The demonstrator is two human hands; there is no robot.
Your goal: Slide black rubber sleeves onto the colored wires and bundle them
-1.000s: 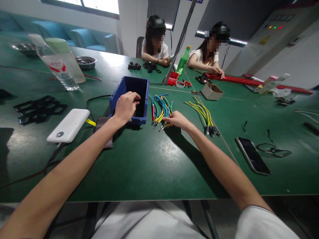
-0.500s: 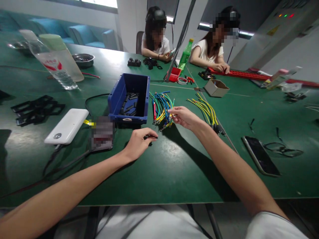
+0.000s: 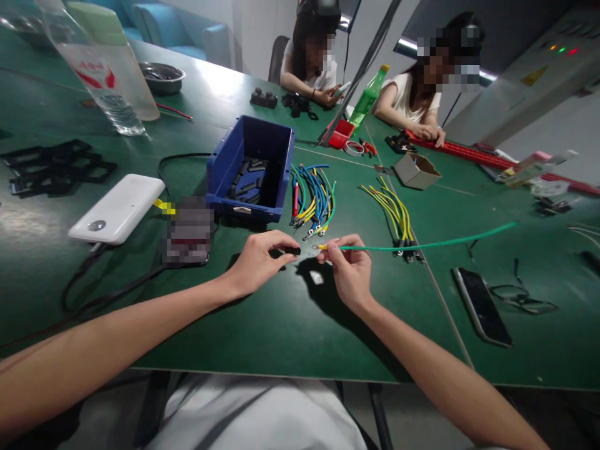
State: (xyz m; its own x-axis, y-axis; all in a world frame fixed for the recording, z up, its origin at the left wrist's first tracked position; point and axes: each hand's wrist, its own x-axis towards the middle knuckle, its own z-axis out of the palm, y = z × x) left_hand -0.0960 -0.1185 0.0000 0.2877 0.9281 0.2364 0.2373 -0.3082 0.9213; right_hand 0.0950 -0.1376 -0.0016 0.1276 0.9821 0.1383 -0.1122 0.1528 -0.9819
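Observation:
My right hand (image 3: 351,272) pinches a green wire (image 3: 435,244) near its end. A metal ring terminal with a yellow collar (image 3: 320,247) pokes out to the left of the fingertips, and the wire's long tail stretches right. Between thumb and fingers of my left hand (image 3: 257,261) is a small black sleeve (image 3: 292,251), facing the terminal and apart from it. Just beyond lies a bunch of blue, green and yellow wires (image 3: 316,194) with ring ends, a red pen (image 3: 295,199) beside it. Yellow wires with black-sleeved ends (image 3: 396,212) lie to the right.
A blue bin (image 3: 216,178) holds loose black sleeves. Left are a white power bank (image 3: 119,209), a cabled device (image 3: 190,231), black frames (image 3: 56,165) and bottles (image 3: 100,81). A phone (image 3: 482,306) and glasses (image 3: 525,299) lie right. Two people sit across the table.
My right hand has drawn a green wire out of the bunch and brought it nearer, beside my left hand. The left hand still holds the black sleeve. The view has shifted slightly.

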